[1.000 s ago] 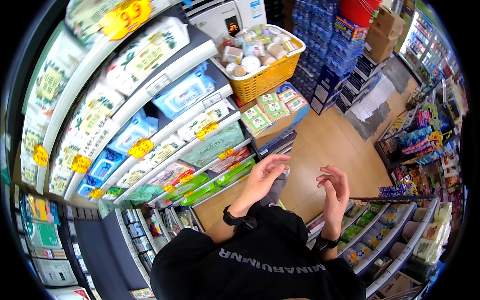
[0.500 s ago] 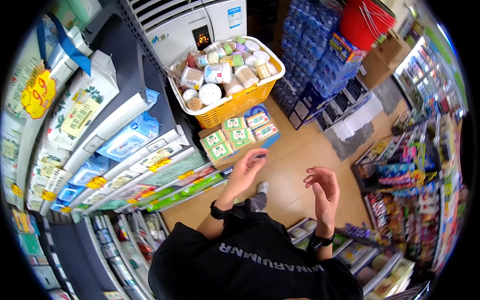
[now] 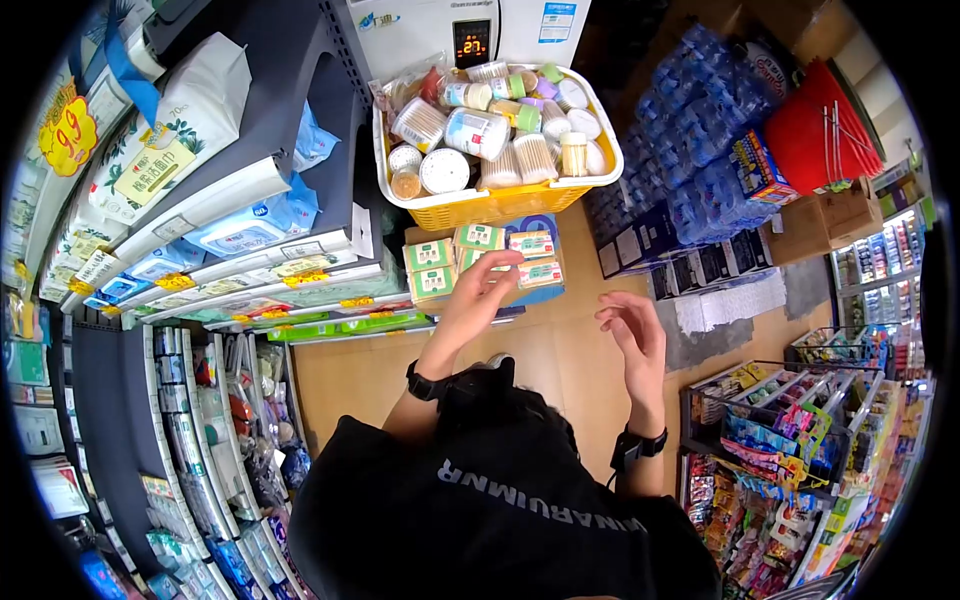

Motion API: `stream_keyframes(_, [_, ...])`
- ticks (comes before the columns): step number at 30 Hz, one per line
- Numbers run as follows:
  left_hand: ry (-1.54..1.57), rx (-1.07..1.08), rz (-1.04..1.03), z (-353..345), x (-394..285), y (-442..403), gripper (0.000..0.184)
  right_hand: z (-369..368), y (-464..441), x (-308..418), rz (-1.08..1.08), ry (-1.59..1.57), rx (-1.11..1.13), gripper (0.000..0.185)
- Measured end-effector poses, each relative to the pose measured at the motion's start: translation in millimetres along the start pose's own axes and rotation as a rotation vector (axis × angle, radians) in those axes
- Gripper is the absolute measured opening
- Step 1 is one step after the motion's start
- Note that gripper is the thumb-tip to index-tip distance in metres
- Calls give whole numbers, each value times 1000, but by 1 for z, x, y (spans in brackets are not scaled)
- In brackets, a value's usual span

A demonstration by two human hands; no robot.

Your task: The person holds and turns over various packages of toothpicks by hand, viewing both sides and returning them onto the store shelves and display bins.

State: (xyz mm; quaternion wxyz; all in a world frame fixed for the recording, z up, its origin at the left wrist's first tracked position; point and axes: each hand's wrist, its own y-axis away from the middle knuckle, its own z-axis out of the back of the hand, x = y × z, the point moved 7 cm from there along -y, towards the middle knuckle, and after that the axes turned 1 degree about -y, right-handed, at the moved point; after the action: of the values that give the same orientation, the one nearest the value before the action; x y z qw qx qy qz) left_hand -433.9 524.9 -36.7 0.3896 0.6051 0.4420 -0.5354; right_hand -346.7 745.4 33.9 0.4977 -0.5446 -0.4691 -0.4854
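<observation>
My left hand [image 3: 478, 300] is raised with its fingers apart and nothing in it, over the near side of some green and white packs [image 3: 433, 268] on a box. To the right, my right hand [image 3: 634, 335] hovers above the tiled floor [image 3: 560, 370], fingers curved and apart, holding nothing. Beyond the packs stands a yellow basket [image 3: 490, 208] with a white rim. It is heaped with round tubs, among them a white and blue one [image 3: 476, 133] and packs of cotton swabs [image 3: 535, 157]. Neither hand touches the basket.
Shelves of tissue packs [image 3: 160, 165] line the left side. A white appliance [image 3: 420, 35] is behind the basket. Wrapped bottles [image 3: 700, 130], a red bucket [image 3: 822, 130] and a cardboard box [image 3: 830, 222] stand at the back right. Racks of snacks [image 3: 790, 430] fill the right.
The view has turned and moved toward the basket, which now appears nearer the middle. The left shelves have slid leftward in view. Both hands stay raised, open and empty.
</observation>
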Motion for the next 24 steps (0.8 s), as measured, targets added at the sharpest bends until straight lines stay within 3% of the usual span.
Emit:
stream_keyframes(5, [-112,-30,126,-12,54,-18,29,14,-43,-58,-110,78,72,26])
stream_keyframes(9, [-100,-128,318,-25,137,-27,32,38,-78,-163,-216,123,150,30])
stream_keyframes(14, [-410,-246,384,-41,242,-37,42,53,-112,-287,-270,244,228,34])
stream_keyframes(17, [-523,-287,439,-49,252,-37,54,52,-115,-323,-343,312,276,44])
stream_keyframes(24, [-603,-358,540,-65,275,-47,70,51,-114,-367,-342,314,271,49])
